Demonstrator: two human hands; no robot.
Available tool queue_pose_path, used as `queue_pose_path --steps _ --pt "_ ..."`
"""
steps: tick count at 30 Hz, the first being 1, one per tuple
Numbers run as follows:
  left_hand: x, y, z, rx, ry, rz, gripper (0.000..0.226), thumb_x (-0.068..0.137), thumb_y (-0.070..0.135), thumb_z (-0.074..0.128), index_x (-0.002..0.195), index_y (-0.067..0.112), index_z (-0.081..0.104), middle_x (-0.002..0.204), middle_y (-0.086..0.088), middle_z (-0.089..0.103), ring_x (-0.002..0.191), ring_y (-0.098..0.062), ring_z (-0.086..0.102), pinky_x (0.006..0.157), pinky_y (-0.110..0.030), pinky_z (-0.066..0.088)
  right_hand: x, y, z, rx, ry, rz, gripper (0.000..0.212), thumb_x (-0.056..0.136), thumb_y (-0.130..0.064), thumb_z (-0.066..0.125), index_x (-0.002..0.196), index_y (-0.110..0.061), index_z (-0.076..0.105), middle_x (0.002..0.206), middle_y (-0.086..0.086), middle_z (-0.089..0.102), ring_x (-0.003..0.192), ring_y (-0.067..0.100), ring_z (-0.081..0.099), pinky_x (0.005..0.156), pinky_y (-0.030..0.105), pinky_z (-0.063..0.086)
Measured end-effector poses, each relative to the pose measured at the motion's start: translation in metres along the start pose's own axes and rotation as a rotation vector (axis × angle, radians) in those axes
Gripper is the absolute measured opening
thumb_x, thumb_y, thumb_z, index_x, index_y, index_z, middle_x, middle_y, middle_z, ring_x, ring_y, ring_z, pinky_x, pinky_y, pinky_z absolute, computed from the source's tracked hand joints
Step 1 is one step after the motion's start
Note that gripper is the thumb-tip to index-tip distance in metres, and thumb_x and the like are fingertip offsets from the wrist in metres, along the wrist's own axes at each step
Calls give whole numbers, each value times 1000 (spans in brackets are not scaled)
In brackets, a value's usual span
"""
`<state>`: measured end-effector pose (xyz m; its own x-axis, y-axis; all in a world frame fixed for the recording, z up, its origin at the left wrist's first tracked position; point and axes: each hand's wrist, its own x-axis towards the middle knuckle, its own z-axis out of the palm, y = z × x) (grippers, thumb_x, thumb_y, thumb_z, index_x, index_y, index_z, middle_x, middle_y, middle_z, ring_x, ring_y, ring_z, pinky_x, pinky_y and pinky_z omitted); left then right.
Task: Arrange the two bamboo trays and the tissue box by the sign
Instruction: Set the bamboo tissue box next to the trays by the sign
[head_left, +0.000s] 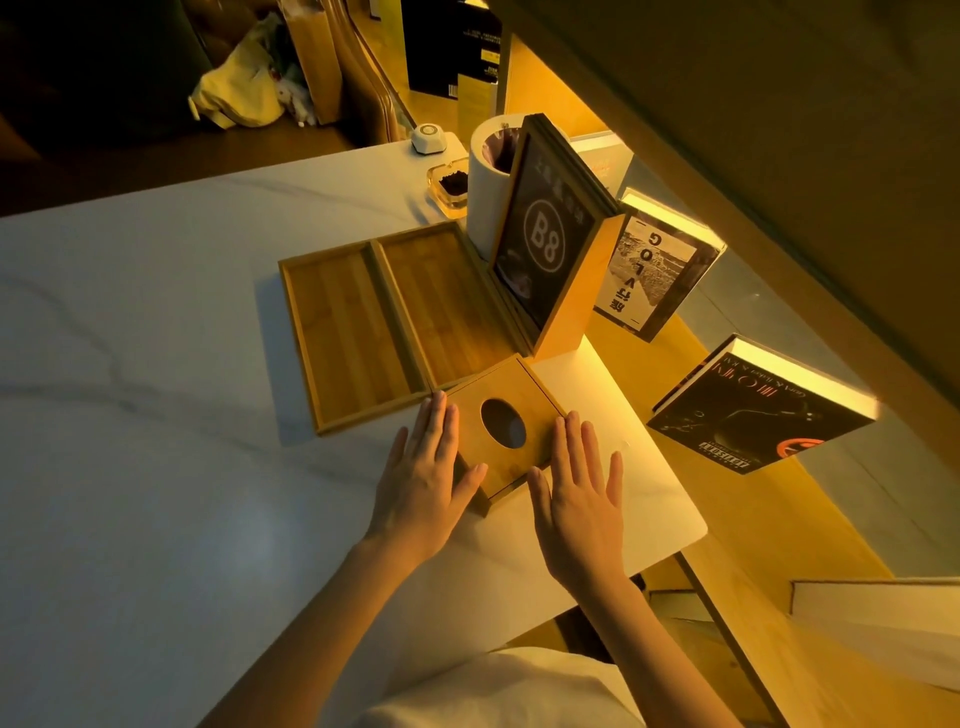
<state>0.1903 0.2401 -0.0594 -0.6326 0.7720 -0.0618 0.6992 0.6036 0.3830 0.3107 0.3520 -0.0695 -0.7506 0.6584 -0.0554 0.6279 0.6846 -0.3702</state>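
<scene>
Two shallow bamboo trays lie side by side on the white table: the left tray (348, 332) and the right tray (447, 301), whose far edge reaches the sign. The sign (545, 244) is a wooden-framed black board marked "B8", standing tilted. A square bamboo tissue box (501, 395) with an oval hole in its lid sits at the near corner of the trays. My left hand (423, 478) lies flat against the box's left side. My right hand (582, 493) rests flat on its right near corner. Both have fingers extended and grip nothing.
A white cylindrical bin (488, 176), a glass ashtray (449, 184) and a small white call button (428, 137) stand behind the sign. Books (654, 270) (758, 410) lean on the lit wooden shelf at right. The table edge (691, 540) runs close to my right hand.
</scene>
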Motion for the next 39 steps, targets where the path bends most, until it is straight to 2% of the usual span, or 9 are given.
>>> queue_pose_path --steps 5,9,12,16,19,21,23,32,39 --pt "6 -9 0 20 -33 55 88 66 72 -15 136 19 -13 144 3 -17 134 -13 -11 108 -29 7 -3 -6 4 -11 17 42 63 83 -57 -7 137 -27 -18 148 -9 -19 137 14 -22 111 37 -16" --pt "10 -15 0 -4 -40 89 87 69 71 -9 139 19 -9 145 4 -17 135 -13 -11 108 -28 8 -5 -12 8 -3 60 77 62 86 -55 -2 139 -25 -13 149 -9 -14 139 16 -17 112 39 -13" --pt "12 -17 0 -18 -50 107 83 70 72 -7 135 21 -14 145 5 -17 136 -13 -10 109 -28 8 -7 -15 9 -6 81 94 61 87 -54 0 140 -24 -10 149 -8 -10 139 16 -14 112 40 -11" --pt "12 -17 -2 -26 -55 106 82 69 72 -9 133 22 -16 145 5 -17 136 -13 -11 110 -31 8 -6 -17 7 -17 69 96 64 84 -57 -7 138 -24 -11 148 -8 -11 138 15 -15 112 40 -12" --pt "8 -14 -3 -5 -44 100 77 71 69 -8 131 23 -18 145 4 -18 136 -12 -12 112 -34 5 -7 -13 0 -31 28 2 65 85 -58 -4 140 -23 -8 149 -7 -9 139 17 -12 114 38 -11" --pt "0 -13 0 -16 -32 101 75 75 66 -3 133 22 -16 147 3 -15 137 -14 -10 112 -34 5 -10 -9 -3 -87 9 -127 61 91 -54 4 143 -23 3 151 -4 4 140 21 -1 116 37 -12" --pt "-6 -12 4 -31 -39 94 74 76 67 -1 134 22 -14 148 2 -13 139 -16 -8 112 -34 5 -13 -6 -2 -146 -1 -196 57 94 -51 8 144 -23 13 151 -1 17 139 26 13 112 35 -5" --pt "-1 -14 8 7 -35 117 75 78 67 0 136 20 -9 150 -2 -7 139 -22 -3 109 -36 6 -12 -2 2 -194 17 -179 55 95 -47 9 142 -20 20 147 2 27 135 26 25 110 35 1" --pt "15 -2 11 -10 -45 135 76 77 68 -4 135 20 -11 149 -2 -8 139 -22 -1 110 -36 10 0 12 -3 -191 37 -177 54 96 -47 9 142 -20 20 147 2 26 137 26 23 111 36 -1"
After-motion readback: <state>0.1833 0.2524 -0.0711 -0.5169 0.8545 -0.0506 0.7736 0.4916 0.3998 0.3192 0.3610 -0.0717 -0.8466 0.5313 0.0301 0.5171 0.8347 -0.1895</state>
